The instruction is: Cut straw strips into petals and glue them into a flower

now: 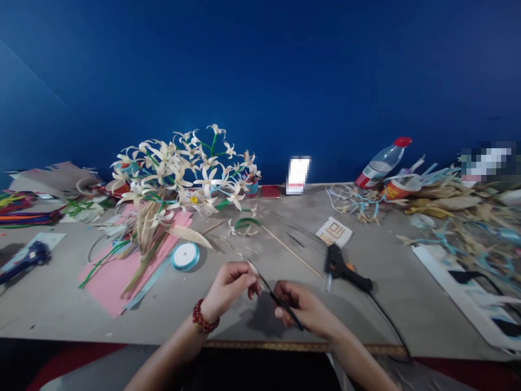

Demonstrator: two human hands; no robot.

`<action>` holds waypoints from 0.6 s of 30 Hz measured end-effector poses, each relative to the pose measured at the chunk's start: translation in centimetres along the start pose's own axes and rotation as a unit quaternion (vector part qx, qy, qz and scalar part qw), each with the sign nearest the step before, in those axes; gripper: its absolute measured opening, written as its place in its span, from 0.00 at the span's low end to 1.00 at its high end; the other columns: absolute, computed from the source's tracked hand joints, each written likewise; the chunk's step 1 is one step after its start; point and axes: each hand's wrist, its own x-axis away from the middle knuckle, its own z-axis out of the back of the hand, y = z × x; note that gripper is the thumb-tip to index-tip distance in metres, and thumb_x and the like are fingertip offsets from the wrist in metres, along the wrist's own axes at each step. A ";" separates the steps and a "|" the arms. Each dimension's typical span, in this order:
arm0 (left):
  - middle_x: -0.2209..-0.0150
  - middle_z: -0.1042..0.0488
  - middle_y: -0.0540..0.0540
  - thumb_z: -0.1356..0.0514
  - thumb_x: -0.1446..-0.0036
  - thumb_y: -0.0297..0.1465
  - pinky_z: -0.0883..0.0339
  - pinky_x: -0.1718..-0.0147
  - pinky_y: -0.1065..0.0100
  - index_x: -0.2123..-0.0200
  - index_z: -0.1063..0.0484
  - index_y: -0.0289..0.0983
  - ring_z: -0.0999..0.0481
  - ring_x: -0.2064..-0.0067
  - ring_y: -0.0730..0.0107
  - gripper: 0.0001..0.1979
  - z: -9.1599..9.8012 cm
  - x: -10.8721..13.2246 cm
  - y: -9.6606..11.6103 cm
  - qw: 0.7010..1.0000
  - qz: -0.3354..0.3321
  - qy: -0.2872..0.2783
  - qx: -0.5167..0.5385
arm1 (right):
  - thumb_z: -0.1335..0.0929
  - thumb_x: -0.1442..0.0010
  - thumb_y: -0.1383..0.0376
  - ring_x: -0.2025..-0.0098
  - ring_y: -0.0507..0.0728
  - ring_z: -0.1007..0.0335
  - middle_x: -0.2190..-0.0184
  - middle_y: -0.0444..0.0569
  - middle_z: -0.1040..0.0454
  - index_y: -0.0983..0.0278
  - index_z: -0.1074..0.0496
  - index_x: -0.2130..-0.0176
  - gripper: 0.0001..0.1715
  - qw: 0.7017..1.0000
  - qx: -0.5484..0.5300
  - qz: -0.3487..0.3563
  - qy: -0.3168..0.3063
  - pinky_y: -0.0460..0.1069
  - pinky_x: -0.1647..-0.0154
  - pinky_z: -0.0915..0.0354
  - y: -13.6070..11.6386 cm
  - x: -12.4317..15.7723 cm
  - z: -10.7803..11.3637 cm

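Observation:
My left hand (228,287), with a red bead bracelet at the wrist, pinches a thin pale strip (253,267) above the table's front edge. My right hand (303,309) is closed around black scissors (280,301), whose blades point up and left toward the strip. A black hot glue gun (345,270) lies just right of my hands, its cord trailing off the front edge. A bunch of cream paper flowers on green stems (183,174) stands behind at the left, over pink paper (114,277). A roll of light blue ribbon (185,256) lies beside the paper.
A grey table (61,309) stands against a blue wall. A thin wooden stick (288,250), a plastic bottle (382,162) lying tilted, a red cup (396,189) and heaps of dry husk strips (456,203) fill the right. Coloured strips (20,209) and a dark tool (24,259) lie at left.

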 end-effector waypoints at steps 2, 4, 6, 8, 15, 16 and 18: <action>0.78 0.25 0.45 0.38 0.45 0.38 0.37 0.77 0.72 0.76 0.26 0.32 0.31 0.78 0.73 0.15 -0.1 -0.1 0.2 1.000 0.004 -0.002 -0.005 | 0.26 0.56 0.43 0.81 0.47 0.44 0.82 0.36 0.38 0.62 0.40 0.72 0.31 1.000 -0.001 -0.002 0.003 0.43 0.80 0.48 0.0 0.1 0.0; 0.78 0.25 0.45 0.38 0.44 0.39 0.37 0.77 0.72 0.76 0.26 0.32 0.31 0.78 0.73 0.16 -0.2 -0.1 0.6 1.000 0.000 -0.005 -0.022 | 0.26 0.55 0.43 0.81 0.47 0.43 0.82 0.36 0.37 0.62 0.40 0.73 0.30 1.000 0.001 -0.004 0.009 0.43 0.80 0.48 0.0 0.1 -0.1; 0.78 0.25 0.45 0.38 0.44 0.40 0.37 0.77 0.72 0.77 0.26 0.32 0.31 0.79 0.74 0.17 -0.3 -0.2 1.0 0.999 -0.007 -0.007 -0.044 | 0.26 0.55 0.43 0.82 0.47 0.43 0.83 0.36 0.37 0.61 0.41 0.73 0.31 1.000 0.001 -0.008 0.013 0.43 0.80 0.49 0.0 0.1 -0.2; 0.78 0.25 0.44 0.38 0.44 0.41 0.37 0.77 0.72 0.78 0.26 0.32 0.31 0.79 0.74 0.18 -0.3 -0.2 1.3 0.998 -0.013 -0.009 -0.057 | 0.27 0.56 0.42 0.83 0.47 0.43 0.83 0.36 0.37 0.61 0.42 0.74 0.31 1.000 -0.001 -0.009 0.013 0.43 0.81 0.50 0.1 0.0 -0.3; 0.78 0.25 0.44 0.39 0.43 0.40 0.37 0.76 0.72 0.76 0.25 0.31 0.30 0.78 0.73 0.18 -0.2 -0.2 1.4 0.998 -0.018 -0.019 -0.065 | 0.28 0.55 0.40 0.84 0.47 0.45 0.85 0.36 0.36 0.61 0.41 0.74 0.32 1.000 0.005 -0.009 0.013 0.43 0.82 0.52 0.4 -0.1 -0.4; 0.78 0.25 0.44 0.39 0.43 0.40 0.37 0.75 0.72 0.76 0.25 0.31 0.30 0.78 0.73 0.18 -0.2 -0.2 1.5 0.997 -0.018 -0.021 -0.066 | 0.28 0.55 0.40 0.84 0.47 0.46 0.85 0.36 0.36 0.61 0.42 0.74 0.32 1.000 0.004 -0.011 0.015 0.43 0.82 0.52 0.3 -0.1 -0.5; 0.78 0.25 0.44 0.39 0.43 0.40 0.37 0.75 0.72 0.77 0.25 0.31 0.30 0.78 0.73 0.18 -0.3 -0.2 1.6 0.997 -0.018 -0.023 -0.066 | 0.28 0.56 0.40 0.84 0.47 0.46 0.85 0.36 0.37 0.61 0.42 0.74 0.32 1.000 -0.001 -0.010 0.020 0.43 0.82 0.52 0.3 -0.1 -0.5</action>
